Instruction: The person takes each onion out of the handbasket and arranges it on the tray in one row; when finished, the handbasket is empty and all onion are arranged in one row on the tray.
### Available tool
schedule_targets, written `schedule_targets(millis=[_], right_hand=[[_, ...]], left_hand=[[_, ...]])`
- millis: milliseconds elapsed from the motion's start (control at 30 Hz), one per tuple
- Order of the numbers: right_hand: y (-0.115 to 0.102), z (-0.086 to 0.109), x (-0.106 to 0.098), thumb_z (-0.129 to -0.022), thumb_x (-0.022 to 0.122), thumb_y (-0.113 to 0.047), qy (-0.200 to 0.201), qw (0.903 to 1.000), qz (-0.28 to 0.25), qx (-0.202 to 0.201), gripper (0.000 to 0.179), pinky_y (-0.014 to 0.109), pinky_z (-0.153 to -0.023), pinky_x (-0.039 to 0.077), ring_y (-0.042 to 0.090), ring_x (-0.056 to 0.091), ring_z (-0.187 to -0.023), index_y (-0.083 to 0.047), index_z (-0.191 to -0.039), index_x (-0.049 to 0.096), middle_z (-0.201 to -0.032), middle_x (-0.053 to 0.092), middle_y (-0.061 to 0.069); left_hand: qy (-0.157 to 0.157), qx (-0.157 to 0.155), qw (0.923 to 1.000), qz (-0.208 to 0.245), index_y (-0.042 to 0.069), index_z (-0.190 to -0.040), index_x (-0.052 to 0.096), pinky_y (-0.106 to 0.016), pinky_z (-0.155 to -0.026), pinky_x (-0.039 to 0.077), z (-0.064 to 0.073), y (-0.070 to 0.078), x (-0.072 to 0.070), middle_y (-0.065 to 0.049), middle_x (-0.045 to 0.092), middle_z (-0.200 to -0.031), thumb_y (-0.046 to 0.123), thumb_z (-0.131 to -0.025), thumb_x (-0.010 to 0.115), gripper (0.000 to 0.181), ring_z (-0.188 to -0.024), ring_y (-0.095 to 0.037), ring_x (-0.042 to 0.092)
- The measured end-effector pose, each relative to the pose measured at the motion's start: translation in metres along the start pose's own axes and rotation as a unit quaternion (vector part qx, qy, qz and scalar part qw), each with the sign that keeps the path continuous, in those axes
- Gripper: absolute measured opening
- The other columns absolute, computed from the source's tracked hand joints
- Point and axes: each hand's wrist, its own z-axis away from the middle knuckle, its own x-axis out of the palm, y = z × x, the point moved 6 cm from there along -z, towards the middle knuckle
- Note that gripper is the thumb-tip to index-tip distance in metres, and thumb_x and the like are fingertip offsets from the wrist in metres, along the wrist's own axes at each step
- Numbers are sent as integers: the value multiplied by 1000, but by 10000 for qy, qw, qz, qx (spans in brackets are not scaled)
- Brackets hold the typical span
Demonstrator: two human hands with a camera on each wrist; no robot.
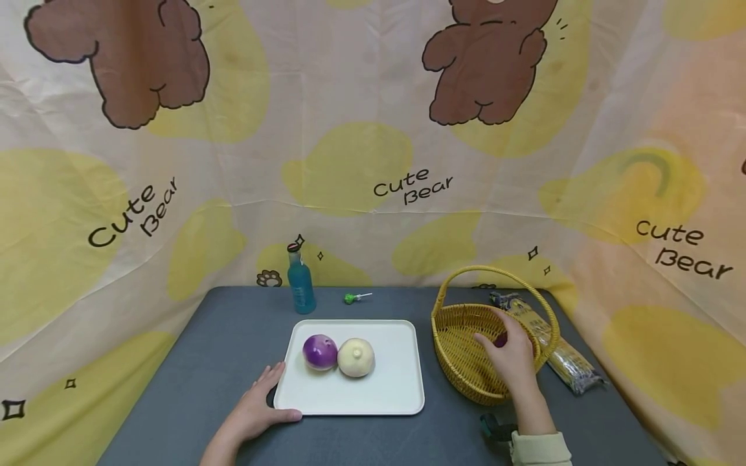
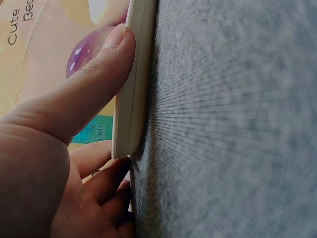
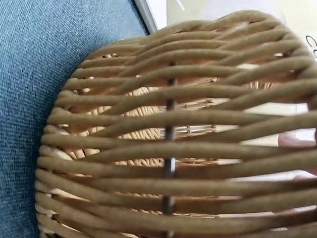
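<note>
My left hand (image 1: 256, 404) rests at the near left corner of a white tray (image 1: 396, 388). Its thumb (image 2: 94, 74) lies against the near rim, and the fingers reach along the left side. On the tray a glossy round purple vegetable (image 1: 320, 353) sits beside a round cream-white one (image 1: 356, 357) with a small nub. My right hand (image 1: 515, 356) reaches over the right side of a yellow wicker basket (image 1: 460, 362), thumb and forefinger spread apart. A dark purple thing (image 1: 500, 340) shows between them, mostly hidden by the hand. The basket's woven wall (image 3: 168, 148) fills the right wrist view.
A blue bottle (image 1: 300, 285) stands behind the tray, with a green lollipop (image 1: 357, 298) lying to its right. To the right of the basket lies a long clear and yellow packet (image 1: 562, 349). The basket's tall handle (image 1: 495, 268) arches over its opening. A printed cloth hangs behind the grey table.
</note>
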Motion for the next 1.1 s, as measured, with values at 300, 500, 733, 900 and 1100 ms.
schedule_targets(millis=[300,500,733,900,1100], right_hand=[[10,-4,-1,-91,77,-21,-345,9985,-22,428,72,70,-109,31,52,34,-141,-10,-152,42,-155,38,28],[18,-7,5,-91,76,-22,-668,9945,164,792,75,69,-110,31,53,33,-140,-8,-155,38,-155,35,31],[26,-8,14,-90,76,-19,-1141,9854,316,1221,80,70,-102,39,59,28,-138,-4,-156,33,-154,27,37],[26,-7,18,-86,77,-11,-1222,9830,673,1195,78,73,-98,41,62,31,-133,-2,-153,38,-151,30,38],[26,-3,22,-85,78,-15,-1352,9800,1112,949,72,74,-95,38,64,40,-125,2,-147,45,-144,40,40]], left_hand=[[18,36,10000,22,9,-160,27,-77,-110,21,1,0,0,-21,27,-164,53,-69,89,119,-151,-51,15],[82,49,9999,-29,8,-160,29,-77,-110,21,1,0,0,-22,28,-163,53,-68,89,119,-150,-52,17],[66,53,10000,7,7,-160,28,-76,-111,21,0,-2,1,-21,28,-164,53,-68,89,120,-151,-50,16],[71,17,10000,28,8,-160,28,-76,-111,21,1,-3,1,-20,27,-164,53,-68,90,120,-151,-50,16],[81,74,9999,47,9,-160,28,-76,-111,21,1,-2,0,-19,28,-164,52,-68,90,119,-152,-49,15]])
